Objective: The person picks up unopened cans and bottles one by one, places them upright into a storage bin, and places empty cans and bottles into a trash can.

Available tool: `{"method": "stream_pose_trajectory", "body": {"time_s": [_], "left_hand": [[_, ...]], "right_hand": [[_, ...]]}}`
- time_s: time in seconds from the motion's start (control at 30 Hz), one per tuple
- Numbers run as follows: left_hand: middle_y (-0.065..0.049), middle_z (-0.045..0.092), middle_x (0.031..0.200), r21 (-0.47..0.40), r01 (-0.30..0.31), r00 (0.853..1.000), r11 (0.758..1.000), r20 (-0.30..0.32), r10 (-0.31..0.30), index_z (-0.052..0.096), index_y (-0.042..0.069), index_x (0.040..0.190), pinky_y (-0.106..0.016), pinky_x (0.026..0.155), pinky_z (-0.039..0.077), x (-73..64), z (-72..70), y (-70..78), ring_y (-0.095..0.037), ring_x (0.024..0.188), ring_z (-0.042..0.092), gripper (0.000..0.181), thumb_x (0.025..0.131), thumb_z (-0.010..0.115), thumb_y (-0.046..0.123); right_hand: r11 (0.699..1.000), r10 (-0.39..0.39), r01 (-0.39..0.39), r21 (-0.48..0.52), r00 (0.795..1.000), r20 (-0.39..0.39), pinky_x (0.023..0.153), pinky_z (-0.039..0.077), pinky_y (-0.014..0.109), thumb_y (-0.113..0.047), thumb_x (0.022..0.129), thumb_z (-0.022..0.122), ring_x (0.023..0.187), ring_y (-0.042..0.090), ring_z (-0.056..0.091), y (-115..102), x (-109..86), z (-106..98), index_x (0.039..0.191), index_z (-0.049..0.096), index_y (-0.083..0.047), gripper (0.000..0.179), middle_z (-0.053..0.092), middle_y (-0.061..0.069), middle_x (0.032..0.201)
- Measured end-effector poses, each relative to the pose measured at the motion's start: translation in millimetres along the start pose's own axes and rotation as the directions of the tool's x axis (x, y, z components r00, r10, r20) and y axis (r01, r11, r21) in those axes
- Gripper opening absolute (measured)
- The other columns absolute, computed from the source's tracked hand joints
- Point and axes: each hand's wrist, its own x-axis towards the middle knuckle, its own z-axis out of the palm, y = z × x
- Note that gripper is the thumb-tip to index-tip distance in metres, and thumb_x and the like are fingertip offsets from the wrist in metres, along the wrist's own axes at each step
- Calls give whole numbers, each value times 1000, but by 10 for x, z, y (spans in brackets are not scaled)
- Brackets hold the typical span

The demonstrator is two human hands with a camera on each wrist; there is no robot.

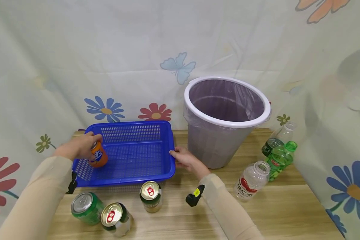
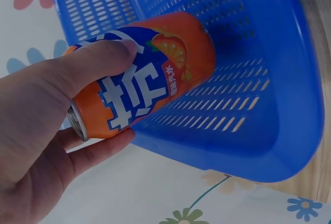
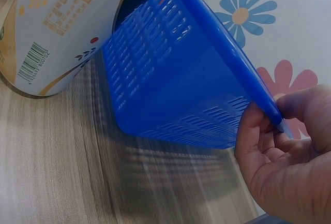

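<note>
My left hand (image 1: 81, 145) grips an orange soda can (image 2: 181, 53) by its upper part, thumb on one side and fingers on the other. The can is tilted, inside the left end of a blue plastic basket (image 1: 132, 160) with slotted walls. At the basket's right end, my right hand (image 3: 289, 157) pinches the rim between thumb and curled fingers. In front of the basket stand a green can (image 1: 88, 208) and two white-and-green cans with gold tops, one at the left (image 1: 117, 220) and one nearer the middle (image 1: 151, 196).
A grey bin (image 1: 219, 143) with a white rim and clear liner stands right of the basket. Farther right are a clear jar-like bottle (image 1: 249, 183), a green bottle (image 1: 280, 160) and a clear bottle with a dark label (image 1: 273, 145). A flowered curtain (image 1: 138, 66) hangs behind.
</note>
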Motion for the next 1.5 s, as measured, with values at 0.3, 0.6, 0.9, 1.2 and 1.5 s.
{"method": "stream_pose_trajectory", "body": {"time_s": [0.3, 0.6, 0.9, 1.2, 1.5], "left_hand": [[-20, 48, 103, -16, -1, 1000, 1000, -8, 1, 50, 6, 119, -50, 70, 53, 99, 89, -58, -32, 84, 55, 58, 69, 78, 13], [-22, 48, 105, -38, 8, 1000, 999, -27, -9, 49, 5, 121, -53, 73, 51, 150, 203, -92, -35, 86, 55, 60, 69, 78, 13], [-21, 49, 96, -2, -24, 998, 1000, -62, 24, 51, 3, 114, -46, 67, 51, 225, 246, -75, -32, 79, 54, 56, 67, 79, 13], [-21, 51, 99, 20, -20, 998, 1000, -61, 21, 53, 2, 117, -48, 69, 50, 294, 233, -76, -33, 83, 54, 57, 67, 78, 13], [-24, 51, 108, 21, 36, 998, 999, -46, -35, 52, 2, 123, -56, 79, 47, 318, 226, -42, -39, 93, 53, 59, 71, 78, 15]], "right_hand": [[1000, -7, 7, -3, 1000, 6, 74, 55, 36, -14, 96, 44, 80, 19, 62, 13, 9, -6, 117, 48, 6, 29, 60, 18, 103], [1000, -13, 13, -2, 1000, 11, 76, 55, 38, -14, 96, 45, 78, 17, 61, 31, 16, 8, 116, 48, 6, 29, 60, 14, 98], [1000, -11, 11, 5, 1000, 0, 74, 55, 36, -14, 96, 45, 80, 17, 61, 35, 11, 3, 117, 48, 5, 29, 60, 14, 99], [1000, -12, 13, 25, 1000, -3, 67, 55, 30, -13, 96, 45, 79, 17, 60, 31, 11, 6, 116, 48, 4, 27, 60, 13, 97], [999, -27, 27, 22, 1000, 13, 67, 55, 31, -13, 96, 44, 81, 19, 61, 33, 2, 1, 116, 47, 5, 27, 59, 17, 101]]}}
